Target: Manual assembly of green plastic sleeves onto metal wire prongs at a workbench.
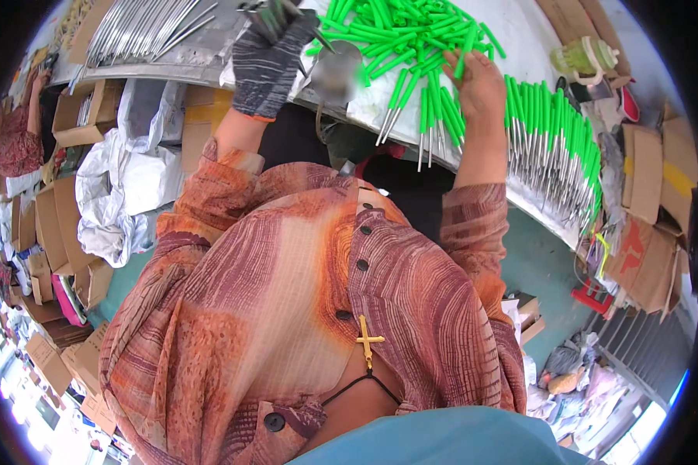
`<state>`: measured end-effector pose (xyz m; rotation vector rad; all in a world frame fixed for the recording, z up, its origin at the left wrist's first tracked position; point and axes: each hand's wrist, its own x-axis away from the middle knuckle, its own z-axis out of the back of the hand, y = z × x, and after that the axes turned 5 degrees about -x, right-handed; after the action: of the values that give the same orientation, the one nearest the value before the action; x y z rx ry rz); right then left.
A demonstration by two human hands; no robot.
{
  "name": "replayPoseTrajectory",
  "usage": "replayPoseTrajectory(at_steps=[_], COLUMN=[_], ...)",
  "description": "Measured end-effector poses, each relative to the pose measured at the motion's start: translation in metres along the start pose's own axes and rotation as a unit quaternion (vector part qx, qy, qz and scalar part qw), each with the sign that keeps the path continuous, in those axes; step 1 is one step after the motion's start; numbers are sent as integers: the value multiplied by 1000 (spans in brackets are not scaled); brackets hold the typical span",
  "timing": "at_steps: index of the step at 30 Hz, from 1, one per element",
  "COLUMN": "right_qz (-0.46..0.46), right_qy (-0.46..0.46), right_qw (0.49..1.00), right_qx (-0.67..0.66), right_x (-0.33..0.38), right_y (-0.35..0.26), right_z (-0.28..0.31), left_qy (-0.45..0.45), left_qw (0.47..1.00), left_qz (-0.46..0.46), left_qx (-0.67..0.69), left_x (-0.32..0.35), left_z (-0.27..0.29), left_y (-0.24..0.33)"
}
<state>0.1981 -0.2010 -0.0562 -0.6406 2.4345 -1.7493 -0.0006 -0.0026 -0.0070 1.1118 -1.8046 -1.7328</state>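
Note:
My left hand (267, 66), in a grey-and-black knit glove, is raised over the table edge with its fingers curled. Dark, thin metal shows at its fingertips, but I cannot make out what it is. Close beside the glove is a blurred, round grey metal part (338, 71). My bare right hand (481, 87) pinches a green tube (465, 51) between thumb and fingers, at the edge of a heap of loose green tubes (399, 35). Below that hand, several metal rods with green sleeves (430, 116) stick out over the table edge.
Bare metal rods (136, 31) lie at the table's far left. A long row of green-sleeved rods (554, 128) lines the right edge. A pale green jug (585, 58) stands behind it. Cardboard boxes (647, 174) and white sacks (124, 194) flank the table. Another person (19, 143) is at far left.

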Motion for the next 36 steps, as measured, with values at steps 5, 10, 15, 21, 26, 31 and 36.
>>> replayPoseTrajectory(at_steps=[5, 10, 15, 21, 26, 31, 36], right_qz=[-12, 72, 115, 221, 313, 382, 293], right_qy=[-133, -146, -204, -164, -241, -256, -315], right_qw=[955, 961, 959, 958, 906, 867, 887], right_qx=[-263, -222, -158, -75, 154, 192, 165], right_x=[41, 69, 77, 85, 95, 88, 82], right_y=[-26, -43, -56, -54, -58, -54, -58], right_z=[-65, -110, -134, -149, -150, -149, -157], left_qy=[-91, -131, -127, -123, -134, -168, -165], left_qw=[986, 986, 986, 985, 986, 979, 976], left_qz=[-20, 86, 103, 117, 92, 83, 138], left_qx=[-137, -55, -11, -38, -41, -80, 31], left_x=[8, 16, 17, 18, 16, 14, 12], left_z=[1, -7, -4, -5, -1, 5, 15], left_y=[-14, 0, -9, -3, -1, 1, -4])
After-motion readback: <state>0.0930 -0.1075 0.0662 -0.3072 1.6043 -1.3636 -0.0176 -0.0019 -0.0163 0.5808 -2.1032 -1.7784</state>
